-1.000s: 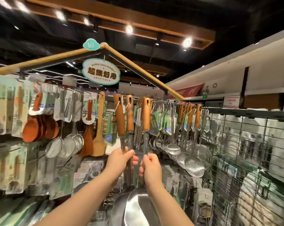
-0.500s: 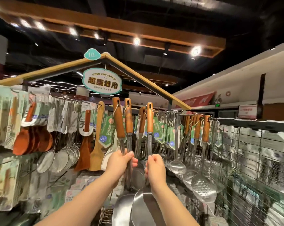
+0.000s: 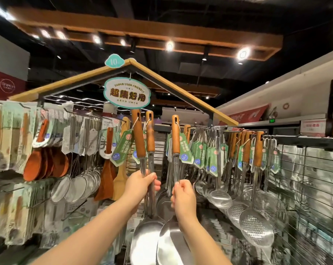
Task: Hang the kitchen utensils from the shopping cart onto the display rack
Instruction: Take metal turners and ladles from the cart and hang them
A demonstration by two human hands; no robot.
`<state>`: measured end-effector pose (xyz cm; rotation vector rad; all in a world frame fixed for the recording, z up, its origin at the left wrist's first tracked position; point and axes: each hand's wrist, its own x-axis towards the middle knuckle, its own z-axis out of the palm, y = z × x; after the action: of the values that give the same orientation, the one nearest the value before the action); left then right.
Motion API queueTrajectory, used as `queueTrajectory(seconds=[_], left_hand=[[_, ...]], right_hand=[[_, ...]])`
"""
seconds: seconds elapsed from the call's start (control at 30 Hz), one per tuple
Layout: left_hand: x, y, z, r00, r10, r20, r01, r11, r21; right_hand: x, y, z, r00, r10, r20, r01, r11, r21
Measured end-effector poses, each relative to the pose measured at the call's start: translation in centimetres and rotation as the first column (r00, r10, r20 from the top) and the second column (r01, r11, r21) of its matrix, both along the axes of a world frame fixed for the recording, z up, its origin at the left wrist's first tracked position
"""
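Two sloping beams cap the display rack (image 3: 181, 90) like a roof, with an oval sign (image 3: 127, 93) dangling under the peak. Left of centre the hooks are crowded with wooden spoons (image 3: 45, 165) and round strainers (image 3: 75, 186). To the right, ladles (image 3: 220, 198) and skimmers (image 3: 256, 229) hang packed together, and past them a wire grid (image 3: 305, 178) closes off that side. The only open stretch is the dark gap in the middle, between the two crowded rows, and both arms reach up into it.

The left hand (image 3: 140, 185) is wrapped around the metal shanks of two spatulas (image 3: 138, 134), thumb across the front. Their wooden handles stand upright and side by side just below the sign. The right hand (image 3: 183, 197) pinches the shank of a third spatula (image 3: 175, 136), fingers curled tight, its handle upright just beside the nearest green tags of the right row. Whether its hole sits on a hook I cannot tell. All three steel blades hang low, below the wrists.
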<state>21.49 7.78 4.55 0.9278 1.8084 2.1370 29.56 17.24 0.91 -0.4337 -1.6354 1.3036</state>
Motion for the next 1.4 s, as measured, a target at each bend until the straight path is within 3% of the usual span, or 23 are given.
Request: queueTrajectory(seconds=[0.2, 0.47, 0.67, 1.1, 1.4], left_hand=[[-0.6, 0.1, -0.2, 1.0, 0.004, -0.007, -0.004, 1.0, -0.013], [-1.1, 0.7, -0.5, 1.0, 0.001, -0.01, -0.001, 1.0, -0.011], [-1.6, 0.8, -0.7, 0.999, 0.018, -0.038, -0.019, 0.999, -0.03], [-2.1, 1.1, -0.6, 0.999, 0.006, -0.045, -0.008, 0.999, -0.049], [-2.3, 1.5, -0.7, 0.999, -0.002, -0.046, -0.001, 0.998, -0.057]], right_hand=[[-0.6, 0.1, -0.7, 0.999, -0.037, -0.037, 0.038, 0.999, 0.038], [-0.6, 0.5, -1.2, 0.998, -0.038, -0.051, 0.034, 0.996, -0.079], [-0.7, 0.5, -1.6, 0.99, -0.032, -0.138, 0.026, 0.999, -0.043], [-1.9, 1.3, -1.5, 0.991, -0.078, -0.106, 0.084, 0.995, 0.047], [-1.9, 1.7, -1.5, 0.994, -0.079, -0.071, 0.08, 0.997, 0.013]])
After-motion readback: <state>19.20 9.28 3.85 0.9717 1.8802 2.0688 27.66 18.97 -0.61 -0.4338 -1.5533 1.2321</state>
